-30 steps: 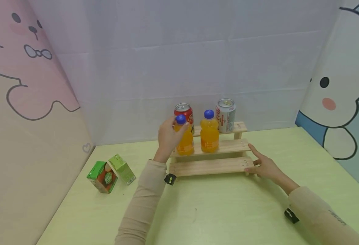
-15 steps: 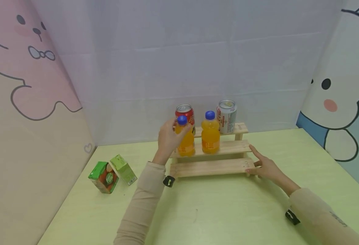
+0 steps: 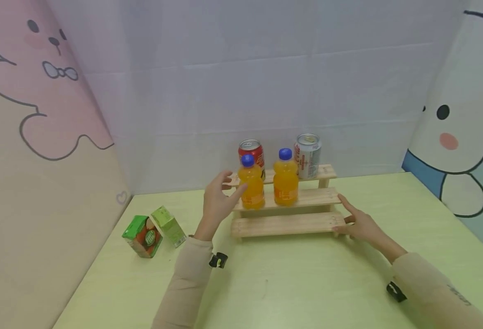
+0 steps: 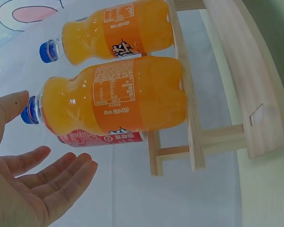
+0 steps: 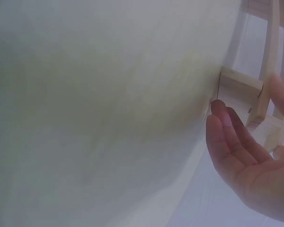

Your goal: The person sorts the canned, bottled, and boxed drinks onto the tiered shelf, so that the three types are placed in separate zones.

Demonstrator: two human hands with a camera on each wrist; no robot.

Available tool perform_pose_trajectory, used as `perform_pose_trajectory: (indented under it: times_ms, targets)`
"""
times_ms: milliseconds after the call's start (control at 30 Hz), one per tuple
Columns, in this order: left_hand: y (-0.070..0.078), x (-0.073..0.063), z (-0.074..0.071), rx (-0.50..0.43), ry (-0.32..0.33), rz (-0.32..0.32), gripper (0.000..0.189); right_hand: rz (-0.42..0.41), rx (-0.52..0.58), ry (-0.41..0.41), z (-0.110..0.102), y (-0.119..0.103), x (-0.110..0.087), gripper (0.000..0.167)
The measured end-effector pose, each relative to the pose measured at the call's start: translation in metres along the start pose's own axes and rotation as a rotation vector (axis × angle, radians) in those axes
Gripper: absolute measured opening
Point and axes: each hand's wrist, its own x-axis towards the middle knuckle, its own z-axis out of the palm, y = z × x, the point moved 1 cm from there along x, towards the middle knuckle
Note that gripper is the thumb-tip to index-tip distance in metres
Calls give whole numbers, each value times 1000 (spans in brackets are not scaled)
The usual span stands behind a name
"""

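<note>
An orange soda bottle with a blue cap stands upright at the left of the middle shelf on a three-tier wooden rack. My left hand is just left of it, fingers spread and holding nothing; in the left wrist view the thumb lies close by the cap. A second orange soda bottle stands to its right. Behind them on the top shelf are a red soda can, partly hidden, and a silver-white cola can. My right hand holds the rack's right end, thumb and fingers at the shelf ends.
Two drink cartons, one green and brown and one light green, sit close together at the left of the pale table. A white cloth hangs close behind the rack. Printed side panels flank the table.
My left hand has let go of the left orange soda bottle and drawn back to the left, fingers opening. The bottle stays on the middle shelf. My right hand keeps its place on the rack.
</note>
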Motion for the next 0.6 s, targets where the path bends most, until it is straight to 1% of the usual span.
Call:
perform_pose_trajectory:
  times_ms: [67,167,300,400,600]
  targets:
    - [-3,-6,-3,4,7,12,48,1,-1,-1,0,0,0,99]
    - [-8,-14,-7,13,17,6,48,1,-4,1,0,0,0,99]
    - [-14,-24,-13,20,26,-8,49,-7,-11,2,0,-1,0,99]
    - [-20,-31,-19,20,18,-20,49,-10,-17,0,0,-2,0,99]
    - [-31,-42,-29,30,16,-50,50,-12,-26,-2,0,-2,0,99]
